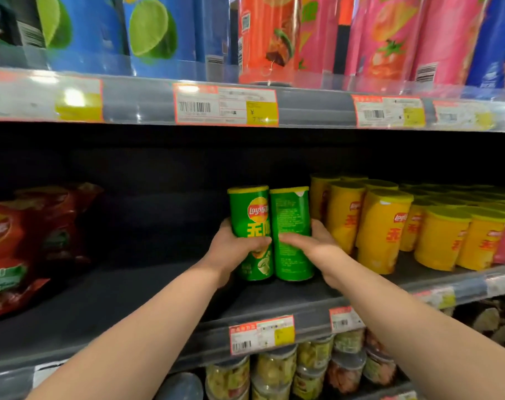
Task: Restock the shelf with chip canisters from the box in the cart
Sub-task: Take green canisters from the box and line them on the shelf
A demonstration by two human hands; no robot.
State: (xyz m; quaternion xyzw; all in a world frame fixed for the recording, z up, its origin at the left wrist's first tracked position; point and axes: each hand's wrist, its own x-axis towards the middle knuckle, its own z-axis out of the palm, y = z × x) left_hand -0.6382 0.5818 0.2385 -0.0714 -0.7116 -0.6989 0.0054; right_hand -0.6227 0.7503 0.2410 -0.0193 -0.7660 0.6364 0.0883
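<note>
Two green chip canisters stand upright side by side on the dark middle shelf (159,298). My left hand (231,246) grips the left green canister (250,215), whose logo faces me. My right hand (312,243) grips the right green canister (291,215), whose back label faces me. The two canisters touch each other, and their bases sit on or just above the shelf board. The cart and the box are out of view.
Yellow chip canisters (381,226) fill the shelf just right of the green pair. Red snack bags (29,241) lie at the left. Between the bags and the green canisters the shelf is bare. Tall blue, orange and pink canisters (274,36) stand on the shelf above; jars (274,368) sit below.
</note>
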